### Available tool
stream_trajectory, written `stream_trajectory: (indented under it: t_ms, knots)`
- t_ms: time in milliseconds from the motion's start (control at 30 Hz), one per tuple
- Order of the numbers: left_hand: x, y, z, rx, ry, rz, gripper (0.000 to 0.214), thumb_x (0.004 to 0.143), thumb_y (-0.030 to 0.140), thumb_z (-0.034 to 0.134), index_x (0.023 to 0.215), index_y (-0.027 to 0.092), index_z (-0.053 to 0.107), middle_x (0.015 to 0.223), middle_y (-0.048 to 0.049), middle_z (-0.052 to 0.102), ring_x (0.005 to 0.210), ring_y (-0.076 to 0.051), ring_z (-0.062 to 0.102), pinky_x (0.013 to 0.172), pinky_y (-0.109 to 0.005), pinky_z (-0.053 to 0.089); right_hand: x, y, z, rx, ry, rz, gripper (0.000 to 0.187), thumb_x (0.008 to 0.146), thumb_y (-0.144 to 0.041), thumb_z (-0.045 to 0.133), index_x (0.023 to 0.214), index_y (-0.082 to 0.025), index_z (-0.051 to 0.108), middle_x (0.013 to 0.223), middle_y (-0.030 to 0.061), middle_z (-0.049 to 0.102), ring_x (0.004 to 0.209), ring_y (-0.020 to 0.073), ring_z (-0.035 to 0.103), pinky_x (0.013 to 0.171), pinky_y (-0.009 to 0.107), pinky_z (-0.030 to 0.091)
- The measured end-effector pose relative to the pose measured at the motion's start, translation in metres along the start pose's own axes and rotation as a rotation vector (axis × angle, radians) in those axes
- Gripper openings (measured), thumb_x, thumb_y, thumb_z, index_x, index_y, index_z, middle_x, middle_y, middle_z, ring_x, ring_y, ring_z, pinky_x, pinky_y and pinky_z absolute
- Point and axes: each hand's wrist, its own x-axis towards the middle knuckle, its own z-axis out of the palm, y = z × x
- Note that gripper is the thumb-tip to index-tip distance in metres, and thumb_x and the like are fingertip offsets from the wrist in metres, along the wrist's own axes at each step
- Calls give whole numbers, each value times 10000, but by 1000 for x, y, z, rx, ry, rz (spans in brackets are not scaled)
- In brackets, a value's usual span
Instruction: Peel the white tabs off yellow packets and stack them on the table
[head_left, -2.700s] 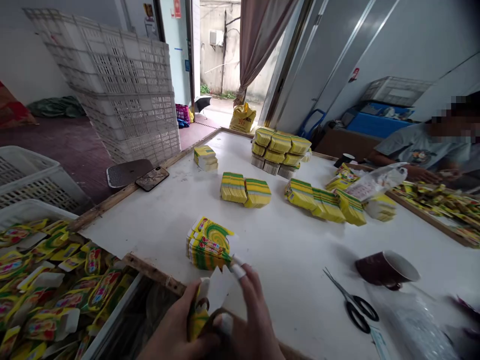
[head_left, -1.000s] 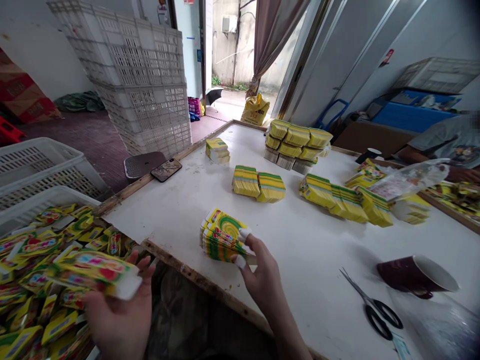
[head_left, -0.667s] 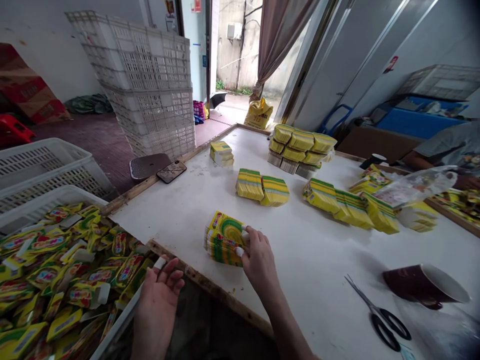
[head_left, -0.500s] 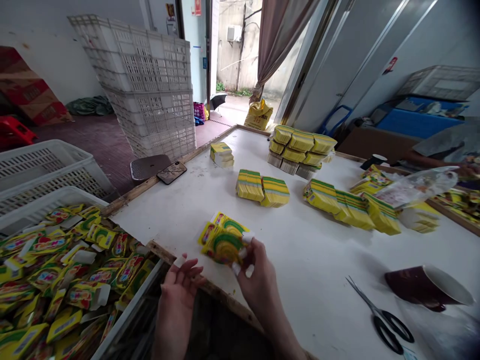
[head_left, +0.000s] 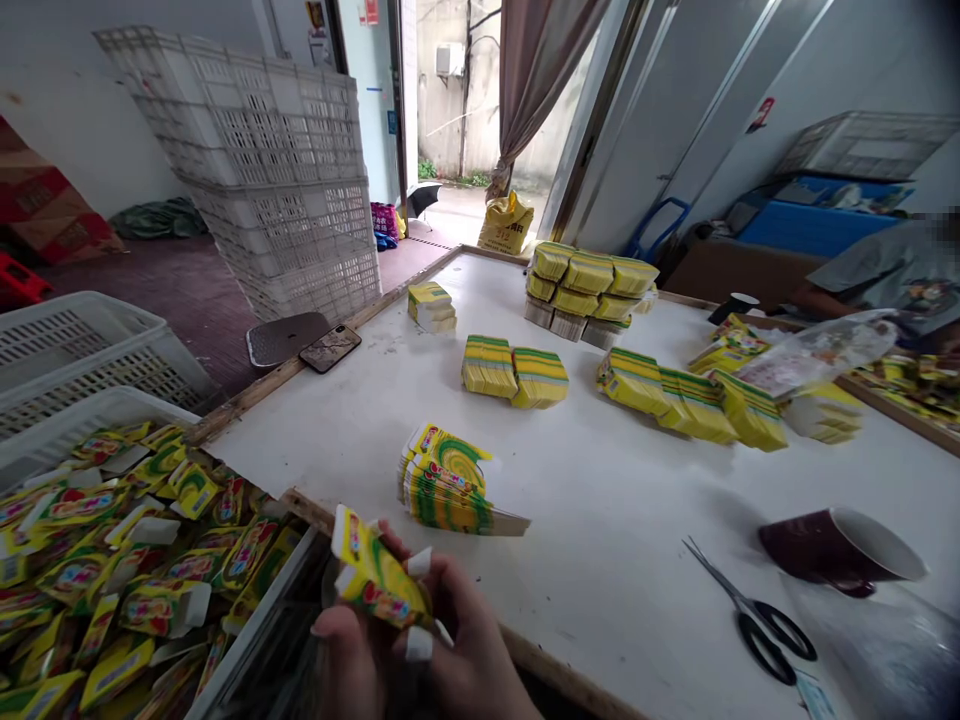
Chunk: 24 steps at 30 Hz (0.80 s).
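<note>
My right hand (head_left: pixel 461 640), with white coverings on its fingertips, pinches the right end of a small yellow-green carton (head_left: pixel 379 570). My left hand (head_left: pixel 349 650) closes round the left side of this carton, thumb in front and fingers behind. Both hands are over the near edge of the table. Just beyond them, a leaning stack of flat cartons (head_left: pixel 442 490) of the same print lies on the white tabletop (head_left: pixel 585 520). At lower left, a white crate (head_left: pixel 255 610) is filled with loose, puffed-out cartons (head_left: pixel 150 590).
Bundles of flat cartons (head_left: pixel 517 372) stand farther back, with a larger pile (head_left: pixel 589 290) behind. Scissors (head_left: pixel 754 615) and a dark mug (head_left: pixel 840 552) are at right. A phone (head_left: pixel 331 348) lies on the left edge. Another person (head_left: pixel 885 270) sits at far right.
My right hand has moved from the carton stack down and left to my left hand, bringing a carton. My left hand, open before, has closed on it. The view has shifted slightly.
</note>
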Motion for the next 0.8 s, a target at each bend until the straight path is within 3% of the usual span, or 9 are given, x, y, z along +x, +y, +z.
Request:
stream_trajectory:
  t_ms: [167, 233, 367, 433, 500, 600, 667, 733, 800]
  knots:
    - [6, -13, -25, 158, 28, 34, 344, 561, 396, 892, 808, 199, 756, 787, -17, 754, 691, -190, 686, 654, -260, 581, 3, -13, -22, -131, 44, -94, 238, 745, -409, 786, 762, -198, 677, 711, -20, 583, 658, 130, 524, 596, 216, 410]
    - [12, -5, -28, 213, -29, 44, 340, 547, 408, 890, 761, 177, 762, 741, -35, 756, 684, -216, 697, 668, -294, 589, 2, -19, -32, -297, 67, -199, 211, 776, -389, 764, 715, -196, 706, 676, -13, 584, 622, 129, 538, 564, 216, 414]
    - [21, 34, -27, 234, -158, 85, 638, 463, 545, 887, 969, 176, 766, 944, -140, 771, 841, -342, 711, 712, -410, 598, -6, -43, -49, -757, -24, -413, 191, 928, -248, 572, 951, -249, 762, 812, 45, 671, 699, 166, 624, 609, 252, 498]
    - [19, 51, -25, 353, -267, 92, 762, 424, 520, 910, 1093, 197, 739, 1090, -169, 741, 985, -399, 681, 806, -471, 578, -9, -55, -52, -1021, -127, -485, 252, 959, -208, 514, 999, -284, 750, 804, 48, 697, 736, 187, 618, 652, 289, 516]
    - [13, 57, -22, 572, -466, 61, 854, 376, 381, 951, 1179, 229, 704, 1198, -156, 703, 1098, -414, 637, 908, -487, 535, -12, -62, -49, -1192, -246, -547, 204, 955, -241, 555, 989, -319, 741, 740, 21, 702, 734, 192, 613, 752, 344, 532]
    - [2, 41, -17, 821, -751, -43, 738, 533, 228, 875, 1234, 258, 649, 1170, -88, 711, 1035, -337, 667, 883, -411, 543, -17, -58, -44, -1220, -310, -612, 244, 930, -267, 619, 1116, -411, 686, 825, -10, 727, 886, 209, 656, 1046, 469, 428]
    - [-5, 22, -16, 866, -708, -29, 606, 630, 209, 792, 1211, 245, 625, 1041, -48, 734, 937, -284, 683, 820, -347, 551, -22, -47, -45, -1112, -135, -614, 428, 917, -316, 630, 1324, -423, 552, 1130, 38, 699, 1153, 272, 597, 1136, 528, 329]
    - [-13, 4, -17, 875, -501, 77, 640, 610, 235, 795, 1216, 242, 593, 990, -43, 733, 914, -283, 678, 803, -334, 546, -26, -32, -48, -940, 134, -555, 657, 885, -442, 639, 1477, -335, 375, 1394, 118, 535, 1347, 349, 441, 1128, 542, 347]
    - [-21, -9, -19, 864, -323, 193, 733, 572, 273, 813, 1258, 250, 558, 1036, -72, 727, 931, -307, 675, 811, -357, 544, -27, -16, -51, -765, 256, -401, 714, 888, -525, 595, 1498, -260, 336, 1439, 155, 482, 1381, 364, 407, 1098, 520, 400]
